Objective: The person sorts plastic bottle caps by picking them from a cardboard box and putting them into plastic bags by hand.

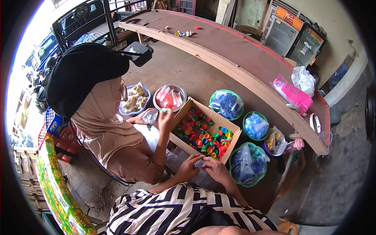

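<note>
Both my hands meet at the near edge of a cardboard box (182,145) filled with bottle caps (201,131) in red, green, blue, orange and yellow. My left hand (188,168) has its fingers pinched on the top of a clear plastic bag (203,178). Close beside it, my right hand (215,169) grips the same bag with bent fingers. The bag hangs below my fingers, and its contents cannot be made out. To the right of my right hand stands a green basket (261,181) with bagged blue caps.
A co-worker (113,133) at the left holds a small bag (150,116) and a greenish cap. Around the box are a metal bowl (185,96) with red bags and several baskets with bagged caps. A long wooden bench (231,64) curves behind, with a pink package (291,94) on it.
</note>
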`<action>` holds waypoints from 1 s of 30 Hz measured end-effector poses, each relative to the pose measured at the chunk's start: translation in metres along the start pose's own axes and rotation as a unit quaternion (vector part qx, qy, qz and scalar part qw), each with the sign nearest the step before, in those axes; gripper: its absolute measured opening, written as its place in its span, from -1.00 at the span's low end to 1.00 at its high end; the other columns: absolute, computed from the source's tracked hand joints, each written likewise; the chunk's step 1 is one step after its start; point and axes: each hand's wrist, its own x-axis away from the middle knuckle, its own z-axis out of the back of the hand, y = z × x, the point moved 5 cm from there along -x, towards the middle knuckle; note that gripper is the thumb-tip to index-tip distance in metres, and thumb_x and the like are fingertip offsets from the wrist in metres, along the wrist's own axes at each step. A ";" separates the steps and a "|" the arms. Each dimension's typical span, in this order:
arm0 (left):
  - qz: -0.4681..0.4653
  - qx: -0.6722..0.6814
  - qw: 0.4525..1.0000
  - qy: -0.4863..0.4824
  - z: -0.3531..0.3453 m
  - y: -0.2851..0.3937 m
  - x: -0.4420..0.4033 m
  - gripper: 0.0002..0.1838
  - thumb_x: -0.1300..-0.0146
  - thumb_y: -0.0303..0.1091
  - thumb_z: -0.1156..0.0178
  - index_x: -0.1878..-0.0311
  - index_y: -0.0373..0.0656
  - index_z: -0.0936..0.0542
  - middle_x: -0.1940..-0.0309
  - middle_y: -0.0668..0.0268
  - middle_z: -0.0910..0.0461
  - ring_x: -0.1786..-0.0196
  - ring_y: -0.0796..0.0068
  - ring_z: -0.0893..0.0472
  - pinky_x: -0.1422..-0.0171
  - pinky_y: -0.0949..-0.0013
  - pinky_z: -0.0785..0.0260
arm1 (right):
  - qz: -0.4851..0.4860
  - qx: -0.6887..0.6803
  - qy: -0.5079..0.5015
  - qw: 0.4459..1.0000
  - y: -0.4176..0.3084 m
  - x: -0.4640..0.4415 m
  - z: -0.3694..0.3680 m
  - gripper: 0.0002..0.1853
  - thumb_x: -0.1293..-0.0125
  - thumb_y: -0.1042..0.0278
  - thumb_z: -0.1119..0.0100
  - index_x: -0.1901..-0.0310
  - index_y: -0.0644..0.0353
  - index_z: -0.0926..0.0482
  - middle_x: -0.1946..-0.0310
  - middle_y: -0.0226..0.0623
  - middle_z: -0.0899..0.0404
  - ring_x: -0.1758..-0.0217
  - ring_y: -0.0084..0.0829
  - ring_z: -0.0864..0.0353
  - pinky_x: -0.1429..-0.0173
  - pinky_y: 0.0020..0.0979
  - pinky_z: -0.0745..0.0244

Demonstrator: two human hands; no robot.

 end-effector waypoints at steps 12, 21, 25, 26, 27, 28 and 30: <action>0.013 -0.004 1.000 0.010 0.009 0.000 0.002 -0.36 0.00 -0.66 -0.11 -0.27 -0.19 -0.47 -0.20 0.12 -0.45 0.48 0.55 -0.55 0.30 0.46 -0.49 | -0.064 -0.054 0.100 0.991 0.040 -0.048 0.050 -0.88 -0.23 0.47 -0.26 0.23 0.30 -0.60 0.25 -0.23 -0.63 0.23 -0.34 -0.68 0.14 -0.35 -0.55; 0.050 0.025 0.998 -0.021 0.006 -0.011 -0.002 -0.36 -0.05 -0.67 -0.11 -0.30 -0.15 -0.46 -0.22 0.14 -0.42 0.44 0.61 -0.54 0.29 0.50 -0.47 | -0.134 0.072 0.058 0.987 0.179 -0.141 0.018 -0.88 -0.24 0.41 -0.19 0.21 0.17 -0.61 0.22 -0.15 -0.60 0.14 -0.12 -0.64 0.02 -0.19 -0.52; 0.055 0.018 0.998 -0.019 0.004 -0.015 -0.004 -0.36 -0.04 -0.65 -0.12 -0.29 -0.14 -0.47 -0.21 0.17 -0.43 0.42 0.60 -0.52 0.26 0.48 -0.44 | -0.103 0.065 0.083 0.989 0.181 -0.194 0.003 -0.89 -0.27 0.40 -0.14 0.23 0.15 -0.62 0.20 -0.16 -0.61 0.11 -0.10 -0.63 0.01 -0.16 -0.51; 0.055 0.015 0.998 -0.018 0.004 -0.017 -0.005 -0.36 -0.04 -0.65 -0.12 -0.29 -0.14 -0.47 -0.21 0.17 -0.43 0.42 0.60 -0.52 0.26 0.48 -0.44 | -0.091 0.066 0.086 0.990 0.181 -0.207 -0.003 -0.89 -0.27 0.40 -0.13 0.24 0.14 -0.63 0.20 -0.17 -0.61 0.11 -0.10 -0.63 0.01 -0.16 -0.51; 0.044 0.007 0.999 -0.017 0.005 -0.016 -0.006 -0.35 -0.04 -0.65 -0.10 -0.30 -0.13 -0.46 -0.20 0.17 -0.44 0.41 0.56 -0.51 0.26 0.47 -0.42 | -0.098 0.053 0.062 0.992 0.182 -0.219 -0.011 -0.89 -0.26 0.41 -0.16 0.22 0.12 -0.65 0.19 -0.17 -0.61 0.07 -0.10 -0.61 -0.04 -0.19 -0.50; 0.034 -0.002 0.999 -0.017 0.006 -0.015 -0.007 -0.34 -0.03 -0.65 -0.09 -0.30 -0.12 -0.45 -0.18 0.18 -0.45 0.41 0.52 -0.50 0.26 0.45 -0.40 | -0.087 0.069 0.042 0.993 0.180 -0.230 -0.020 -0.88 -0.24 0.41 -0.17 0.21 0.10 -0.66 0.20 -0.18 -0.61 0.07 -0.10 -0.61 -0.04 -0.18 -0.50; 0.042 -0.010 0.999 -0.013 0.006 -0.014 -0.006 -0.35 -0.02 -0.64 -0.09 -0.29 -0.14 -0.46 -0.17 0.17 -0.47 0.40 0.49 -0.52 0.24 0.44 -0.42 | -0.026 0.110 0.001 0.994 0.172 -0.250 -0.035 -0.89 -0.21 0.37 -0.21 0.25 0.09 -0.67 0.19 -0.19 -0.59 0.03 -0.13 -0.59 -0.07 -0.19 -0.50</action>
